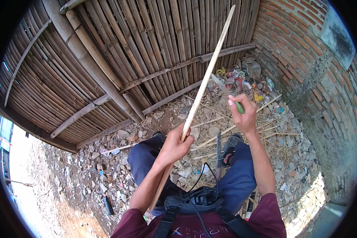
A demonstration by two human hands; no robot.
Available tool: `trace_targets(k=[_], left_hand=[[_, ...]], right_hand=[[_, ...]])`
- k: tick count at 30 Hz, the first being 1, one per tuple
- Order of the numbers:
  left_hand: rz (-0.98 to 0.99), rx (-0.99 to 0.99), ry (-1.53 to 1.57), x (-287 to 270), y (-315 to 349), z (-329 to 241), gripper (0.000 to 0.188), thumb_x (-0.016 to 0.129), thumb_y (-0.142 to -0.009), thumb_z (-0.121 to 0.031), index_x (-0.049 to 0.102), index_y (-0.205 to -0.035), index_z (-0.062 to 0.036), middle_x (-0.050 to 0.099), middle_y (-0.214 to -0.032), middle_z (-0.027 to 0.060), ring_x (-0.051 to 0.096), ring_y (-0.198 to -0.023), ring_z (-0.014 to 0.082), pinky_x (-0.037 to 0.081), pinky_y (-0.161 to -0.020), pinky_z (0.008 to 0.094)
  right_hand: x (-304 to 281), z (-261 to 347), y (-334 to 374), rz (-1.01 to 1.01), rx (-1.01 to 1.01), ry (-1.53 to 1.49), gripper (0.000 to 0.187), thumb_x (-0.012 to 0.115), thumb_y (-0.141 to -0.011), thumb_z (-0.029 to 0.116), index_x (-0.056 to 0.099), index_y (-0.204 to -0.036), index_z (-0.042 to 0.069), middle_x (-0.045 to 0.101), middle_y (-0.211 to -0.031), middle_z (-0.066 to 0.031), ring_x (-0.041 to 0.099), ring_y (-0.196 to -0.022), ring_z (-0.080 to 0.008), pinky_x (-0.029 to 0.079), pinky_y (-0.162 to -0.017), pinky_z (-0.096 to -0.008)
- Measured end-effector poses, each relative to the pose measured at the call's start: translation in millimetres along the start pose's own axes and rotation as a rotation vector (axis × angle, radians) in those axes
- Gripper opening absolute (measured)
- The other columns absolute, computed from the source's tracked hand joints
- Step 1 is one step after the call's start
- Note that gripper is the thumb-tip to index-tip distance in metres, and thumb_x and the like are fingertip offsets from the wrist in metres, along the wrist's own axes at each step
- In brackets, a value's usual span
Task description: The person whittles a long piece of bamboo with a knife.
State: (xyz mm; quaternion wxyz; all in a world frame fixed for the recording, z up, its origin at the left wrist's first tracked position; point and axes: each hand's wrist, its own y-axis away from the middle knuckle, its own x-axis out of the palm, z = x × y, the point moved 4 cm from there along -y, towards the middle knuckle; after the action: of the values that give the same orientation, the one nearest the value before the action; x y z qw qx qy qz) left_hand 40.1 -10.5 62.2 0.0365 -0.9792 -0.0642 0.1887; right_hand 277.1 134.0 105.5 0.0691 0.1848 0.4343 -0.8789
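Note:
A long, pale bamboo strip (202, 85) slants up from beside my left forearm toward the slatted wall. My left hand (177, 143) is closed round it at its lower middle, over my lap. In my right hand (244, 113) is a knife, its green handle (239, 107) wrapped by my fingers. The knife's blade (219, 83) points up and left, its tip close to the strip's right edge. Whether blade and strip touch, I cannot tell.
A bamboo slat wall (146, 43) stands ahead and a brick wall (305, 51) at the right. Stony ground (115, 170) bears bamboo shavings (265, 129). Rubbish (242, 77) lies in the far corner. A dark metal blade (218, 152) stands between my feet.

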Motion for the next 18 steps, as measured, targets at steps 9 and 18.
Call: trace_targets(k=[9,18], left_hand=[[0.033,-0.118,0.002,-13,1,-18,0.031,0.057,-0.104,-0.024,0.056,-0.117,0.0040,0.061,-0.076,0.0155,0.063,-0.072,0.0273,0.049,-0.069,0.0450],[0.015,-0.018,-0.053,-11,7,-24,0.036,0.058,-0.108,-0.025,0.054,-0.117,0.0089,0.061,-0.072,0.0240,0.062,-0.065,0.0344,0.047,-0.065,0.0475]], right_hand=[[41,44,23,0.296,-0.099,-0.135,0.011,0.075,-0.093,0.008,0.074,-0.104,0.006,0.073,-0.082,-0.0104,0.074,-0.069,-0.0292,0.056,-0.060,-0.0387],[48,55,25,0.324,-0.260,-0.157,0.018,0.076,-0.085,-0.003,0.074,-0.102,0.004,0.070,-0.080,-0.0089,0.069,-0.062,-0.0228,0.053,-0.054,-0.0359]])
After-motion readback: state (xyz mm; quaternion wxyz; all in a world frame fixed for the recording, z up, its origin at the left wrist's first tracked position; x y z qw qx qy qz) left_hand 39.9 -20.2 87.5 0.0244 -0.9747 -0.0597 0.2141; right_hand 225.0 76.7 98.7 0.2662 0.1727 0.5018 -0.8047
